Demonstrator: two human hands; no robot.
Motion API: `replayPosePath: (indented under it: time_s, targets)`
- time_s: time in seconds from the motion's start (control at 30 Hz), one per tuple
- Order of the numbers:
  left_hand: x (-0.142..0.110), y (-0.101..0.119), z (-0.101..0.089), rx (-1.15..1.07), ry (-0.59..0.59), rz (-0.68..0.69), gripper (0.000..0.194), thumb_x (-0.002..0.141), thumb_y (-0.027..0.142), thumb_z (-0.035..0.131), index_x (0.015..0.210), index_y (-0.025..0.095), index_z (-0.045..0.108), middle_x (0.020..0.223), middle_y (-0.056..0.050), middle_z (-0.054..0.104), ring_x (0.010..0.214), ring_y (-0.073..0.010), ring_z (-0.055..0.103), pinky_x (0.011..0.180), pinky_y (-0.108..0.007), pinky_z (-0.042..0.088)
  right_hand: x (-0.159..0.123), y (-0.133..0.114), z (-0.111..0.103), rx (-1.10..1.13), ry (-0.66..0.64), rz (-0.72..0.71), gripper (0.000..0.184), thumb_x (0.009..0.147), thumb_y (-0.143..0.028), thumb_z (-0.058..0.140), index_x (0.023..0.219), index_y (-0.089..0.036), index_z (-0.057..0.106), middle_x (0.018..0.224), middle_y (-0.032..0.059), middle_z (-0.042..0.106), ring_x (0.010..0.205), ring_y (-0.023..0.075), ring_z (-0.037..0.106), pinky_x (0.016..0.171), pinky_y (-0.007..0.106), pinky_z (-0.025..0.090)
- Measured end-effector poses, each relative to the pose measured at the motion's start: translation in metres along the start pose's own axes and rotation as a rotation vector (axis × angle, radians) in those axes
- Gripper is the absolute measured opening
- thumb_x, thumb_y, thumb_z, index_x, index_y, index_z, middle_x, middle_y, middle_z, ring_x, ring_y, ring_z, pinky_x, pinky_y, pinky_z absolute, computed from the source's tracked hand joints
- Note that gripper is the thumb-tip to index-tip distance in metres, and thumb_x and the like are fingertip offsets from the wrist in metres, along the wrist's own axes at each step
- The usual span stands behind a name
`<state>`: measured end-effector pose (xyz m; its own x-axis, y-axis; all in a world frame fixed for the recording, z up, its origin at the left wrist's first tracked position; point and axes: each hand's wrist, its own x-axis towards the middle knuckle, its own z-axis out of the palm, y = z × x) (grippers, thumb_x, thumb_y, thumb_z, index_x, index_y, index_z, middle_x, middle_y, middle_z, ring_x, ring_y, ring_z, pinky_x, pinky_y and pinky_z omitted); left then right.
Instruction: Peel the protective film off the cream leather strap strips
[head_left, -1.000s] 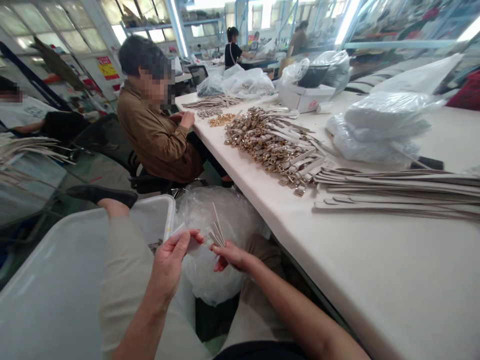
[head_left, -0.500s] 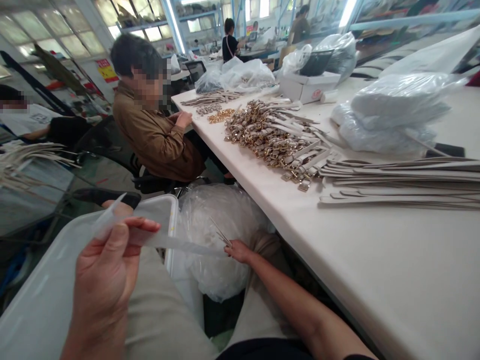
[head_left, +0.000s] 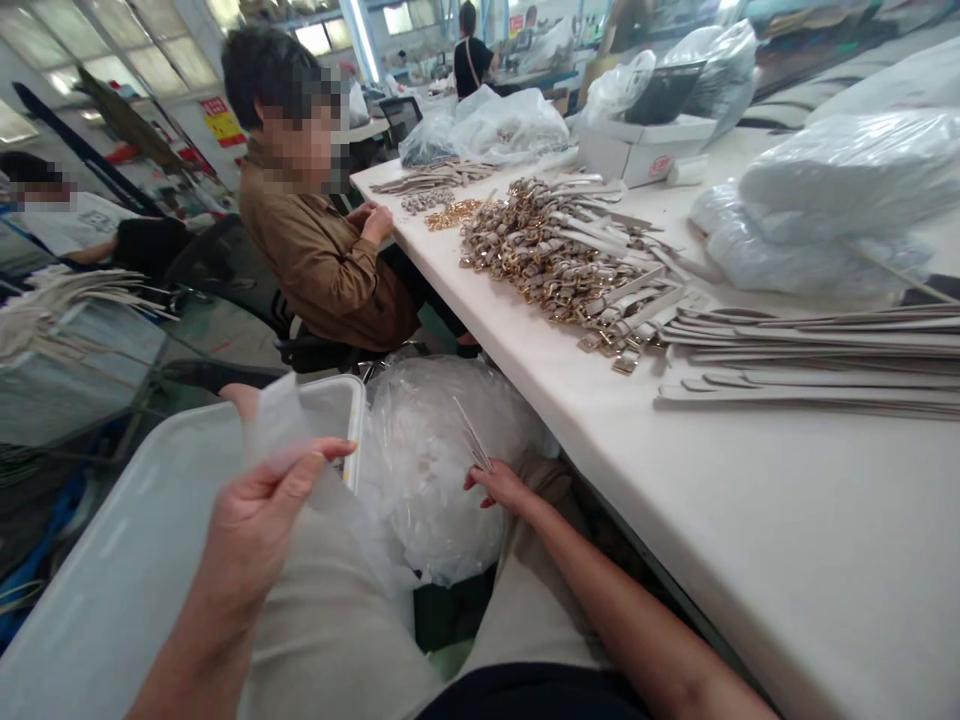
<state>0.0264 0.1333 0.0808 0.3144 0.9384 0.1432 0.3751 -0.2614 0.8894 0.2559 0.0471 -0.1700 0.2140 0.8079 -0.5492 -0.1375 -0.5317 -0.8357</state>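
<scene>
My left hand [head_left: 259, 525] is raised over my lap, fingers pinched on a thin clear plastic sleeve [head_left: 279, 432] that trails down past my knee. My right hand [head_left: 501, 484] is lower, near my right knee, closed on a few thin pale strips [head_left: 472, 438] that stick up from its fingers. Between my hands lies a large crumpled clear plastic bag [head_left: 435, 465] under the table edge. A translucent plastic bin [head_left: 112, 560] rests on my left leg.
A long white table [head_left: 750, 520] runs along my right, with stacked pale straps [head_left: 817, 360], a heap of straps with gold buckles [head_left: 562, 260], filled plastic bags [head_left: 832, 200] and a white box [head_left: 641, 145]. A seated person in a brown jacket [head_left: 322, 260] works at its far end.
My left hand pulled the clear sleeve away from the strips, up and to the left, then kept it raised. My right hand stayed near my knee with the strips.
</scene>
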Motion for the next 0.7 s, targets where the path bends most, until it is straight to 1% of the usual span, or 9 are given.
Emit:
replayPosePath:
  time_s: [0.1, 0.17, 0.2, 0.23, 0.37, 0.43, 0.5, 0.6, 0.7]
  targets:
    - [-0.012, -0.024, 0.018, 0.053, -0.114, -0.081, 0.037, 0.084, 0.052, 0.067, 0.098, 0.020, 0.079, 0.108, -0.008, 0.078, 0.110, -0.0283, 0.068, 0.103, -0.039, 0.049, -0.033, -0.013, -0.011, 0.136, -0.029, -0.048, 0.029, 0.095, -0.037, 0.054, 0.081, -0.014, 0.065, 0.078, 0.0012, 0.066, 0.044, 0.0046, 0.032, 0.048, 0.023, 0.048]
    - [-0.020, -0.039, 0.029, 0.069, -0.135, -0.049, 0.036, 0.086, 0.050, 0.064, 0.101, 0.022, 0.079, 0.110, -0.008, 0.077, 0.111, -0.0284, 0.068, 0.102, -0.039, 0.050, -0.057, -0.021, -0.013, 0.218, -0.106, -0.078, 0.035, 0.092, -0.047, 0.052, 0.090, -0.015, 0.067, 0.073, -0.0009, 0.065, 0.040, 0.0034, 0.025, 0.049, 0.025, 0.050]
    - [-0.023, -0.044, 0.035, 0.082, -0.138, -0.002, 0.033, 0.087, 0.047, 0.063, 0.102, 0.022, 0.079, 0.111, -0.008, 0.077, 0.111, -0.0278, 0.069, 0.101, -0.039, 0.051, -0.069, -0.025, -0.011, 0.255, -0.155, -0.090, 0.040, 0.090, -0.052, 0.053, 0.093, -0.015, 0.068, 0.070, -0.0023, 0.064, 0.038, 0.0030, 0.023, 0.049, 0.025, 0.051]
    - [-0.027, -0.048, 0.041, 0.098, -0.136, 0.067, 0.030, 0.089, 0.044, 0.062, 0.103, 0.023, 0.079, 0.112, -0.007, 0.077, 0.110, -0.0268, 0.069, 0.100, -0.038, 0.051, -0.081, -0.029, -0.007, 0.296, -0.225, -0.094, 0.044, 0.088, -0.056, 0.054, 0.095, -0.015, 0.069, 0.065, -0.0036, 0.062, 0.037, 0.0027, 0.021, 0.048, 0.025, 0.051]
    - [-0.040, -0.056, 0.058, 0.176, -0.140, 0.446, 0.022, 0.092, 0.027, 0.062, 0.108, 0.028, 0.077, 0.120, -0.005, 0.072, 0.114, -0.0215, 0.065, 0.100, -0.032, 0.050, -0.108, -0.050, 0.021, 0.535, -0.652, -0.071, 0.060, 0.085, -0.066, 0.057, 0.101, -0.010, 0.071, 0.049, -0.0081, 0.052, 0.033, 0.0026, 0.019, 0.044, 0.022, 0.050]
    - [-0.043, -0.055, 0.061, 0.209, -0.163, 0.617, 0.025, 0.091, 0.020, 0.063, 0.112, 0.029, 0.075, 0.126, -0.006, 0.069, 0.119, -0.0211, 0.061, 0.103, -0.032, 0.048, -0.110, -0.061, 0.036, 0.630, -0.751, -0.055, 0.061, 0.087, -0.069, 0.053, 0.097, -0.012, 0.070, 0.043, -0.0111, 0.045, 0.030, 0.0028, 0.018, 0.043, 0.021, 0.050]
    - [-0.045, -0.053, 0.062, 0.240, -0.215, 0.751, 0.029, 0.090, 0.017, 0.063, 0.115, 0.027, 0.073, 0.130, -0.007, 0.065, 0.126, -0.0234, 0.056, 0.106, -0.034, 0.046, -0.106, -0.070, 0.048, 0.679, -0.755, -0.010, 0.051, 0.087, -0.066, 0.052, 0.082, -0.017, 0.064, 0.038, -0.0128, 0.039, 0.028, 0.0029, 0.015, 0.041, 0.020, 0.049]
    - [-0.048, -0.049, 0.061, 0.275, -0.303, 0.885, 0.031, 0.090, 0.015, 0.062, 0.118, 0.026, 0.072, 0.127, -0.010, 0.064, 0.133, -0.0271, 0.048, 0.107, -0.037, 0.045, -0.100, -0.079, 0.056, 0.628, -0.674, 0.046, 0.036, 0.076, -0.048, 0.065, 0.061, -0.021, 0.048, 0.036, -0.0121, 0.036, 0.029, 0.0030, 0.019, 0.038, 0.020, 0.044]
    - [-0.061, -0.051, 0.056, 0.290, -0.322, 0.910, 0.037, 0.087, 0.008, 0.061, 0.117, 0.026, 0.072, 0.131, -0.010, 0.062, 0.136, -0.0277, 0.046, 0.109, -0.038, 0.044, -0.099, -0.088, 0.054, 0.575, -0.563, 0.013, 0.023, 0.065, -0.030, 0.072, 0.061, -0.018, 0.052, 0.043, -0.0085, 0.047, 0.036, 0.0043, 0.034, 0.039, 0.018, 0.039]
